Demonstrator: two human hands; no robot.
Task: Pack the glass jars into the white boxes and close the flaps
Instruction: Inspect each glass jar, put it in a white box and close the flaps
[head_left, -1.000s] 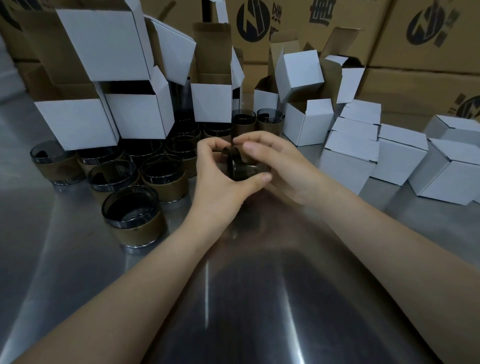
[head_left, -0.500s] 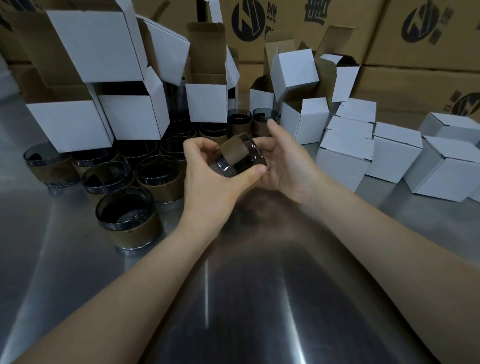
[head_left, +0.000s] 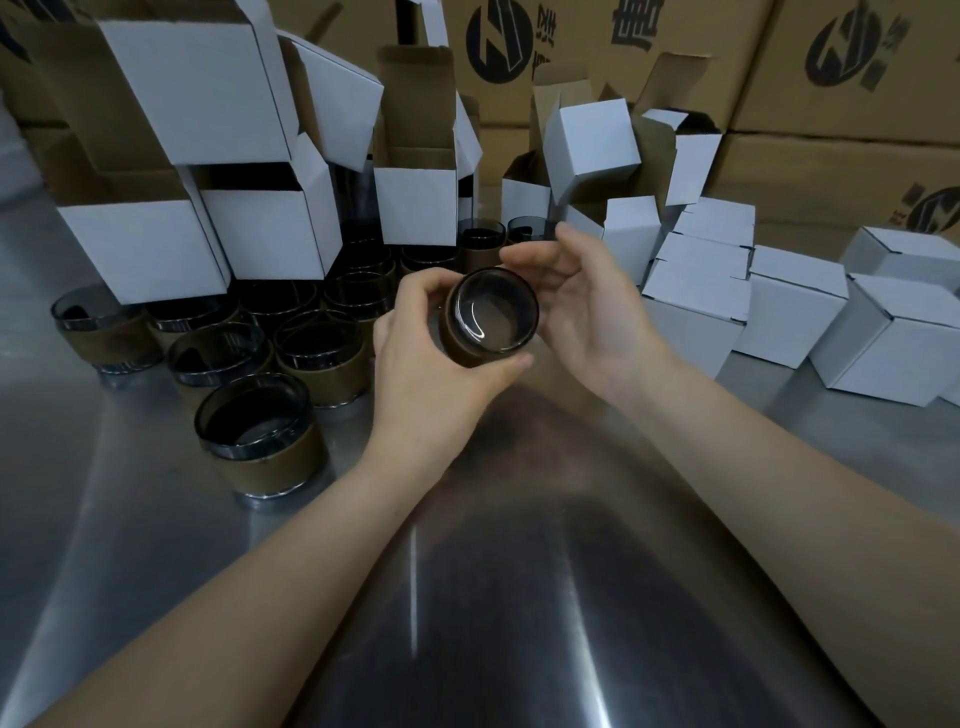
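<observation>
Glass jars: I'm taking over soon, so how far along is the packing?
Done: closed white boxes on the right. In hand: the left hand grips one jar, the right hand open beside it. Left: many unpacked jars and open boxes on the left.

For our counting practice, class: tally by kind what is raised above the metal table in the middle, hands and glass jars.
Hands: 2, left hand and right hand
Held glass jar: 1
Total: 3
</observation>
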